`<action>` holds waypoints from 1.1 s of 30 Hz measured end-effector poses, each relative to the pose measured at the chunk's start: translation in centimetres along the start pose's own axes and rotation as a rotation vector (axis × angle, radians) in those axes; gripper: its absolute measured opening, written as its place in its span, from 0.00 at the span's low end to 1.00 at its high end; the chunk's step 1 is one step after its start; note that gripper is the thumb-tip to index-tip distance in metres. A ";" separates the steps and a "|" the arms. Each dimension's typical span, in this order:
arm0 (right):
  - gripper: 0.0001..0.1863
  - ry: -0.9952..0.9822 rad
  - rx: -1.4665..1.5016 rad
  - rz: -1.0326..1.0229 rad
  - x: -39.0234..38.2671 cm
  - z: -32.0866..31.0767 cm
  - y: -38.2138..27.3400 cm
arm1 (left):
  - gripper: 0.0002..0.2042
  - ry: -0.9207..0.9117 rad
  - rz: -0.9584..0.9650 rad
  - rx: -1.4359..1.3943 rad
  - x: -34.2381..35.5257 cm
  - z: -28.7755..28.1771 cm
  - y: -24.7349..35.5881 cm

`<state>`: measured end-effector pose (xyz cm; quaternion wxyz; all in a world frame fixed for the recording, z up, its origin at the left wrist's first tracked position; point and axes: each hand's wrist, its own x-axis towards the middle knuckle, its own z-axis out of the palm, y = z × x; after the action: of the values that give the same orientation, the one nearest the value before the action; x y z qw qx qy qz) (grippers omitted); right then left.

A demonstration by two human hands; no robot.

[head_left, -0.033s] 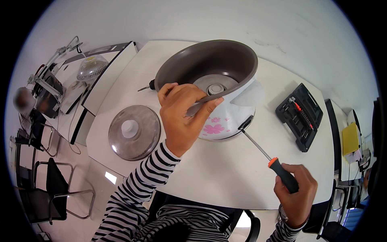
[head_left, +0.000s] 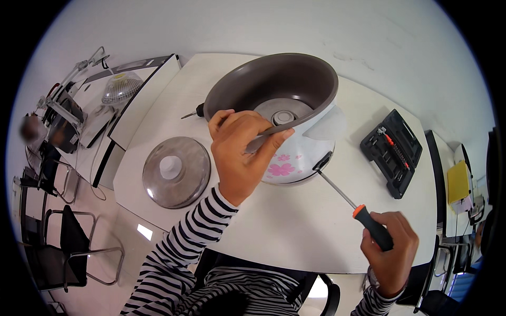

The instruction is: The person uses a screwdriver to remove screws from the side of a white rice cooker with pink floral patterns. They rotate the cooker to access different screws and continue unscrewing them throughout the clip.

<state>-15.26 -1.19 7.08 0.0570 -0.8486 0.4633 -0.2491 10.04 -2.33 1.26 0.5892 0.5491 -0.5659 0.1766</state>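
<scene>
A white rice cooker [head_left: 311, 146] with pink flowers leans on the table, its brown-grey inside facing up. My left hand [head_left: 240, 152] is closed on its near rim, thumb outside and fingers curled over the edge. In my right hand [head_left: 391, 250] is the dark handle of a screwdriver [head_left: 376, 230] with an orange collar. Its shaft points up and left, the tip at a small black panel [head_left: 322, 160] low on the cooker's side. Whether the tip sits in a screw is too small to tell. Left of my left hand lies a round glass lid [head_left: 184, 192] with a white knob.
An open black tool case [head_left: 387, 167] with bits lies on the right of the table [head_left: 284, 231]. A second tool [head_left: 199, 110] with a thin shaft sticks out behind the cooker. Chairs [head_left: 74, 231] and another desk [head_left: 113, 92] stand left; a wall rises behind.
The cooker and my left hand have shifted very slightly to the right. My right hand and the screwdriver have also moved a little to the right, the tip staying at the black panel.
</scene>
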 end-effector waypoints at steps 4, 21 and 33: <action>0.13 0.012 -0.080 -0.075 0.6 -2.4 -0.3 | 0.09 0.054 -0.042 -0.002 -0.3 -0.1 1.3; 0.23 0.127 0.041 -0.318 4.8 -9.8 -2.0 | 0.11 0.199 -0.471 -0.189 -0.2 0.6 5.5; 0.20 0.468 0.594 -0.563 10.3 -4.9 -4.5 | 0.15 0.086 -0.779 -0.459 2.5 -2.4 1.2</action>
<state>-9.61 -6.39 16.65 0.1216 -0.8090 0.1244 -0.5614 10.88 -0.96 4.56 0.7412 0.5684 -0.3166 -0.1656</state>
